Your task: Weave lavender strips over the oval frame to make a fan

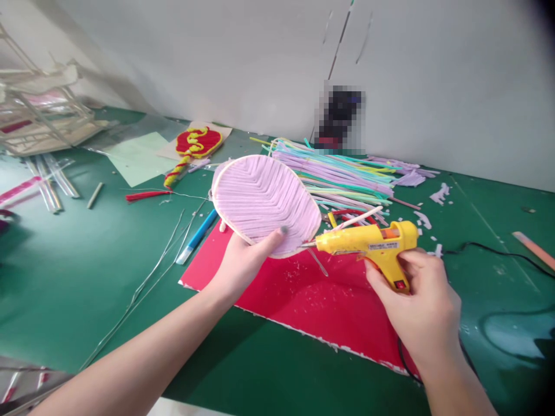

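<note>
My left hand (243,263) grips the lower edge of a pale purple oval fan (262,199), its face covered in strips laid in a chevron pattern, and holds it tilted above a red mat (316,297). My right hand (418,300) is closed round the handle of a yellow glue gun (368,242). The gun's nozzle touches the fan's right rim.
A heap of pastel straws (342,170) lies behind the fan. A blue pen (197,236), thin wires (160,260), a red and yellow fan (195,144), a wooden rack (39,110) and cut scraps sit on the green table (87,254). The gun's black cord (489,251) trails right.
</note>
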Tool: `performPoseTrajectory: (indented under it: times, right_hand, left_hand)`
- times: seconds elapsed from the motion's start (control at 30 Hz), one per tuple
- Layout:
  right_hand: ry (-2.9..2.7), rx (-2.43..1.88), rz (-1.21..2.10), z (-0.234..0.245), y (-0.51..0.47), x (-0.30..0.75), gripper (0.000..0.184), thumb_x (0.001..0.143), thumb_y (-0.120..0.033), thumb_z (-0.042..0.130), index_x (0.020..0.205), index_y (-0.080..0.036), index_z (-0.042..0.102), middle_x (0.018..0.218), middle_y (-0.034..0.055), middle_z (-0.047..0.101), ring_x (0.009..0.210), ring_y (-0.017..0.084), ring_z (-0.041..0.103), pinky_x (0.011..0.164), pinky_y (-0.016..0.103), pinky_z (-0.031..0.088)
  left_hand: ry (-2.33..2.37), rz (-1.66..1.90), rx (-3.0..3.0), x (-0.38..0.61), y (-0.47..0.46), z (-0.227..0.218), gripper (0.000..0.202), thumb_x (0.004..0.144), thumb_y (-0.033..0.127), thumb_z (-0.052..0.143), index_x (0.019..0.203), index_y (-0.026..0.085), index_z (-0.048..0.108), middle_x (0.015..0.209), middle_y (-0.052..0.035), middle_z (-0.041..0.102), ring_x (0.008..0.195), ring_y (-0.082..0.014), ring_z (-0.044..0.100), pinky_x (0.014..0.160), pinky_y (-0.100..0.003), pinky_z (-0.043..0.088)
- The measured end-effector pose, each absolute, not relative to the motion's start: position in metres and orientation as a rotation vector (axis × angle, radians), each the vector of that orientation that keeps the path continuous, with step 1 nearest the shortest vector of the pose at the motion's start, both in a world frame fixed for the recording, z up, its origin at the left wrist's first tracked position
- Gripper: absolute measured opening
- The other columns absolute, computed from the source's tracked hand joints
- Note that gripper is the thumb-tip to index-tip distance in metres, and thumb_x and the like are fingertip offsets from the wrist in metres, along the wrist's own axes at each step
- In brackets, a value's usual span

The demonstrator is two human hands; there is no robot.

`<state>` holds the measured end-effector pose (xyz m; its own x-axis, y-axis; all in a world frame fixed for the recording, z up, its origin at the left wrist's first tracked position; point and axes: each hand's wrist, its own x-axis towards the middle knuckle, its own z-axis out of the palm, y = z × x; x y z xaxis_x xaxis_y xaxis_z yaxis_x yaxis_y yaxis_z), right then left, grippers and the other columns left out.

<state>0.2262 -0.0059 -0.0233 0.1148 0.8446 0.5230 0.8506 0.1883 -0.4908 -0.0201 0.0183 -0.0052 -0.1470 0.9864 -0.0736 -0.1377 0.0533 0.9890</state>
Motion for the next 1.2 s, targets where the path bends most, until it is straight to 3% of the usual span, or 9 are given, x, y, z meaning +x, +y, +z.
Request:
performPoseTrajectory:
  times: [0.97,1.2]
  right_hand:
    - [-1.697,-1.608,-0.099,-0.0214,-0.0078,0.2246,0.032,0.075,-0.040,0.067,0.095,-0.021,0.052,0.098,0.0093,0.071,0.079,0.022,0.070,0.064,0.029,0.058]
    - [-1.770,-1.634,-0.304,-0.0147,-0.0122,0.2232,0.027,0.076,-0.041,0.066,0.091,-0.021,0.055,0.093,0.0082,0.070,0.079,0.022,0.069,0.062,0.029,0.057]
  left_hand:
    - [1.239,1.344,0.970,-0.0190,0.0184,-0.0054,0.053,0.070,0.044,0.074,0.113,0.015,0.065,0.121,-0.0103,0.064,0.117,-0.0294,0.056,0.101,-0.041,0.044]
    - [1.236,1.323,0.980,-0.0204,0.0186,-0.0065,0.054,0.069,0.045,0.074,0.114,0.015,0.064,0.122,-0.0107,0.064,0.115,-0.0302,0.057,0.100,-0.041,0.045]
